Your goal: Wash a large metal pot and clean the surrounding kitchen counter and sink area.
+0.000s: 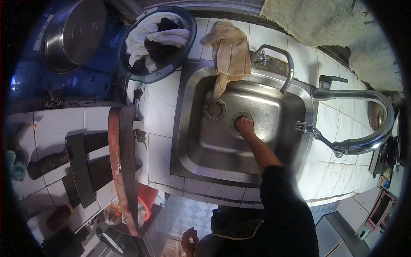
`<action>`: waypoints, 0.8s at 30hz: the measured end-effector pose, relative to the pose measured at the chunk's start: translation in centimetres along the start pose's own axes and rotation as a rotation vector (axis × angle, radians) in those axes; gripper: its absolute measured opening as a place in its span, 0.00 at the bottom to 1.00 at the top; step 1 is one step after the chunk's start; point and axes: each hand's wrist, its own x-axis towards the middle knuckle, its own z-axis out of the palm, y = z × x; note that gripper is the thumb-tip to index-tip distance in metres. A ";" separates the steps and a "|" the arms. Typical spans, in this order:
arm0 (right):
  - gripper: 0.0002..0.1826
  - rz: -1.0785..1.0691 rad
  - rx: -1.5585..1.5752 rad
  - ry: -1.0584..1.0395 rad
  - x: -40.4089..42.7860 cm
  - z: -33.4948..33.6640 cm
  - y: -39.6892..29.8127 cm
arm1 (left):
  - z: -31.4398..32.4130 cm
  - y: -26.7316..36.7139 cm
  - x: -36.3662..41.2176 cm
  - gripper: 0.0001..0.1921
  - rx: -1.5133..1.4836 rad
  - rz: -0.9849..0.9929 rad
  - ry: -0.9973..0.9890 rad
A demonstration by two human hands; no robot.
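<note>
My right hand (pixel 245 126) reaches down into the stainless steel sink (pixel 215 141), its fingers at the round drain opening (pixel 237 131). The fingertips are hidden inside the drain, so whether they grip anything does not show. Left of that hand, a round metal sink strainer (pixel 214 110) lies on the basin floor. A tan striped cloth (pixel 230 54) drapes over the sink's back rim, and its tip hangs down close to the strainer. Low beside my body, my left hand (pixel 189 241) hangs with loosely bent fingers and nothing visible in it.
A curved metal tap (pixel 290 64) rises behind the basin; a larger chrome faucet (pixel 385 112) arches at the right. At the back left stands a plastic tub (pixel 189 41) of white and dark laundry. A reddish-edged board (pixel 117 167) stands upright on the left, near a metal pot (pixel 77 35).
</note>
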 end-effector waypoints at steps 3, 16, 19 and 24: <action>0.06 -0.023 -0.039 0.044 -0.3 0.2 -0.2 | 0.5 -0.3 -0.3 0.14 -0.012 -0.061 0.010; 0.06 -0.059 0.055 -0.006 -0.1 -3.9 0.4 | -0.6 -2.5 0.7 0.07 0.035 0.197 0.087; 0.05 0.047 0.004 0.082 -2.0 -7.2 2.8 | -1.4 -2.9 1.2 0.07 0.075 0.256 0.076; 0.04 0.202 0.280 0.109 -9.2 -16.6 3.3 | -3.8 -3.6 1.7 0.05 -0.042 0.308 0.095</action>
